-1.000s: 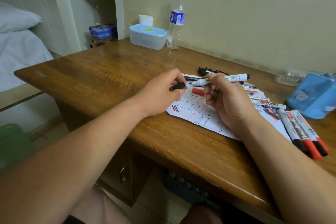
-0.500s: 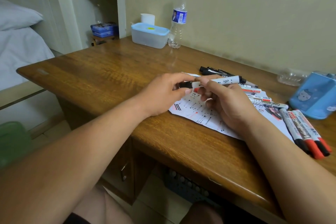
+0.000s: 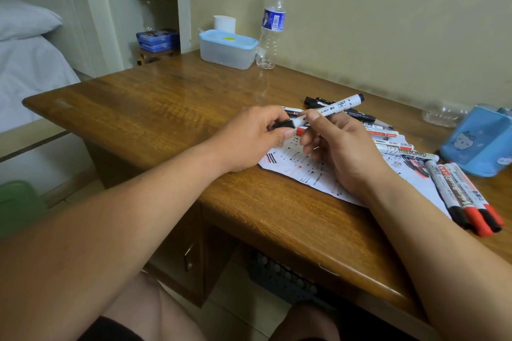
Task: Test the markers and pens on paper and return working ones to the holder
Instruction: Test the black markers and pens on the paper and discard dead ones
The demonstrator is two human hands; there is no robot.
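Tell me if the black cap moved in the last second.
Yes: against the paper, the black cap in the left hand moved slightly right, meeting the marker.

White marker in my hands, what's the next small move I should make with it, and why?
Probably press the black cap fully home onto the white marker. The left hand pinches the cap at the marker's tip end, while the right hand grips the barrel above the marked paper. Whether the cap is fully seated cannot be told from here.
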